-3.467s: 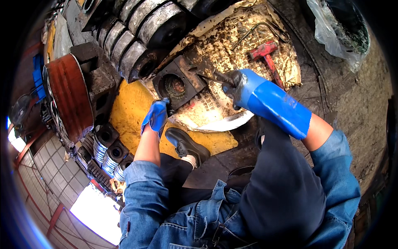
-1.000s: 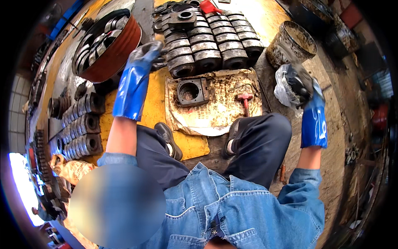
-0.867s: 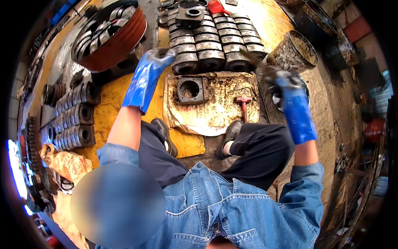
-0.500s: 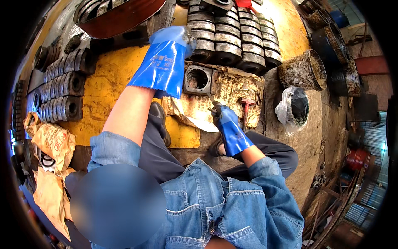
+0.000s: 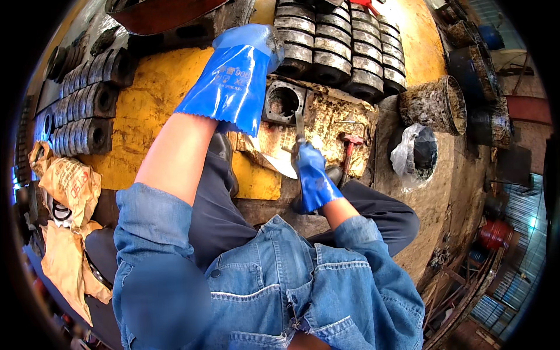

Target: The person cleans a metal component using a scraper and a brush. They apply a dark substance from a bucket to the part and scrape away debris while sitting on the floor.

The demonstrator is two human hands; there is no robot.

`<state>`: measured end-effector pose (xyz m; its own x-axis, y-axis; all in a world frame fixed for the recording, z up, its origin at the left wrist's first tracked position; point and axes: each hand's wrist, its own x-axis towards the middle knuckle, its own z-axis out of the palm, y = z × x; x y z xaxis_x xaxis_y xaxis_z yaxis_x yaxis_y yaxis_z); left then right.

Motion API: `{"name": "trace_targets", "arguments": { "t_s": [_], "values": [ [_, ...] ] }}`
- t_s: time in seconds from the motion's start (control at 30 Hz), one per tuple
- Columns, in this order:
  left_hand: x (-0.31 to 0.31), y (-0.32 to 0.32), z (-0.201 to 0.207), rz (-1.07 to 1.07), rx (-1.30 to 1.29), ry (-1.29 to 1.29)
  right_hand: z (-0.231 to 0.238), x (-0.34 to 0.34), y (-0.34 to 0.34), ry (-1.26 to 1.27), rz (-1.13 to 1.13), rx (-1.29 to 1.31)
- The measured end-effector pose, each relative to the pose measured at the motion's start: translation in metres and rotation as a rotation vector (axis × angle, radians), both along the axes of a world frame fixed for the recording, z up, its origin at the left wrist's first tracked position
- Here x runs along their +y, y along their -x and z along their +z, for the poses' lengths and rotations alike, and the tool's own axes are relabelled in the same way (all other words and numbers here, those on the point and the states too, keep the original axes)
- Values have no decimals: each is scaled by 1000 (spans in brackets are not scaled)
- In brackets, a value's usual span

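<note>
A long blue rubber glove covers my left hand (image 5: 251, 49), which reaches forward beside the left end of the stacked dark ring-shaped metal parts (image 5: 331, 58). Its fingers are turned away, so what they touch or hold is hidden. Just below it lies a squarish metal block (image 5: 269, 109) with a round bore. My right hand (image 5: 311, 169), in a matching glove, is closed around a narrow flat-bladed scraper (image 5: 300, 127). The blade points away from me, its tip near the right front corner of the block. A red-headed hammer (image 5: 352, 139) rests right of the scraper.
Dirty paper or cardboard (image 5: 332, 111) lies beneath the block. To the right are a grimy bucket (image 5: 429, 105) and a plastic-lined container (image 5: 424, 154). More ribbed metal parts (image 5: 87, 114) line the left, above brown paper bags (image 5: 70, 192). A rust-red curved metal piece (image 5: 157, 20) sits at the back left.
The scraper has swung more upright, its blade now along the block's right side; my right hand has shifted slightly. My left hand stays by the stacks. The whole view has shifted a little.
</note>
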<state>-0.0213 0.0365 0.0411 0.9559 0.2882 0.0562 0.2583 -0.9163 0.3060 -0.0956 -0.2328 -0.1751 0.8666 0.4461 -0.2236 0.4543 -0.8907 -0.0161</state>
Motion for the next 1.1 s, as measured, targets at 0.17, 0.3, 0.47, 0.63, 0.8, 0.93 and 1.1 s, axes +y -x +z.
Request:
{"name": "trace_targets", "arguments": {
  "t_s": [0.17, 0.3, 0.47, 0.63, 0.8, 0.93, 1.1],
  "values": [
    [2, 10, 1, 5, 15, -124, 7, 9, 4, 69, -20, 127],
    [-3, 6, -15, -16, 2, -18, 4, 3, 2, 264, 74, 196],
    [-10, 6, -1, -49, 45, -56, 3, 16, -76, 129, -25, 211],
    [-7, 9, 12, -14, 163, -58, 45, 37, -49, 230, -126, 430],
    [-14, 8, 13, -21, 174, -46, 16, 46, -85, 254, -116, 404],
    [-3, 12, 18, 0, 180, -51, 7, 41, -137, -86, -154, 266],
    [14, 22, 22, 72, 282, -69, 26, 22, -81, -104, -74, 225]
  ]
}}
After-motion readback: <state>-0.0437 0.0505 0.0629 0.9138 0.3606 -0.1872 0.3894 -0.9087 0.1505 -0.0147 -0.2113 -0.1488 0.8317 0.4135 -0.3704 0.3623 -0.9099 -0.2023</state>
